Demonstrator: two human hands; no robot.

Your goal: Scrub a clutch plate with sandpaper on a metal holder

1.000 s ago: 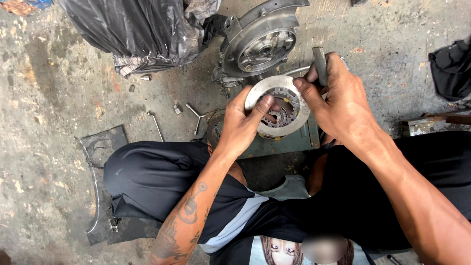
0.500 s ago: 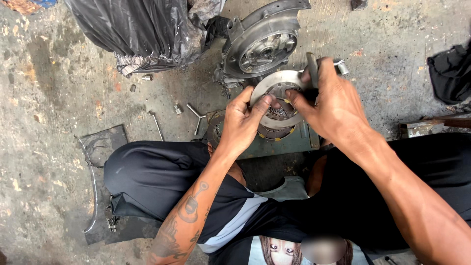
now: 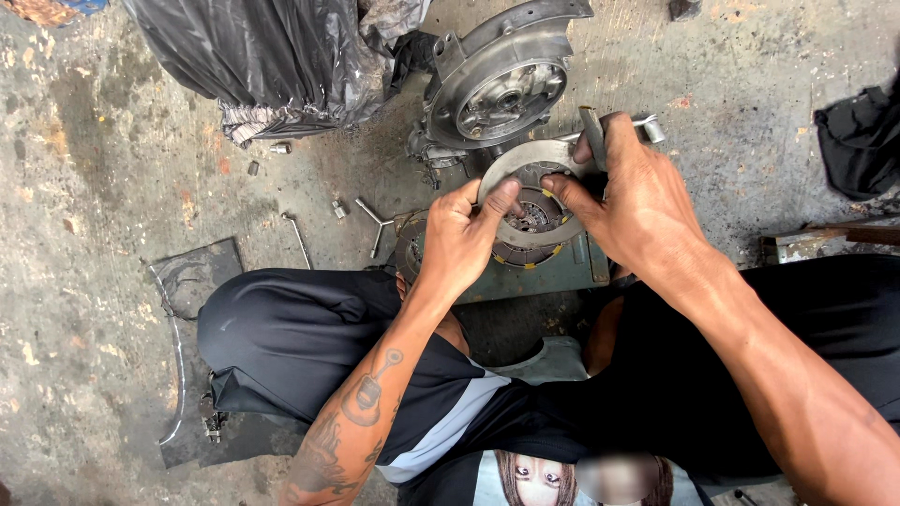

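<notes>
The person sits on a stained, pitted concrete floor (image 3: 84, 187), legs in dark trousers folded under the work. Both hands hold 1 flat grey metal ring plate (image 3: 511, 167), round and smooth-faced, tilted over a round clutch assembly (image 3: 534, 225) that has a toothed hub at its centre and yellow marks around its edge. The assembly rests on a grey-green metal block (image 3: 562, 272) just in front of the knees.

The left hand (image 3: 459, 239) has its fingers curled closed on the near rim of the ring plate, thumb pressed on the top face. The right hand (image 3: 637, 201) pinches the opposite rim between thumb and forefinger, and its other fingers are wrapped around the dark handle of a socket wrench (image 3: 647, 126), whose bright chrome head sticks out past the knuckles.

Just beyond the plate lies 1 cast aluminium engine cover (image 3: 502, 89), dull and greasy, with a round recess. A crumpled, glossy black plastic bag (image 3: 253, 56) sits to the left of the cover. On the floor near it are 1 three-armed Y-shaped wrench (image 3: 378, 223), 1 thin bent metal rod (image 3: 298, 239) and 3 small sockets or nuts (image 3: 279, 148). A dark flat rubber mat (image 3: 192, 276) lies beside the left knee, and a black cloth (image 3: 858, 141) lies at the far right.
</notes>
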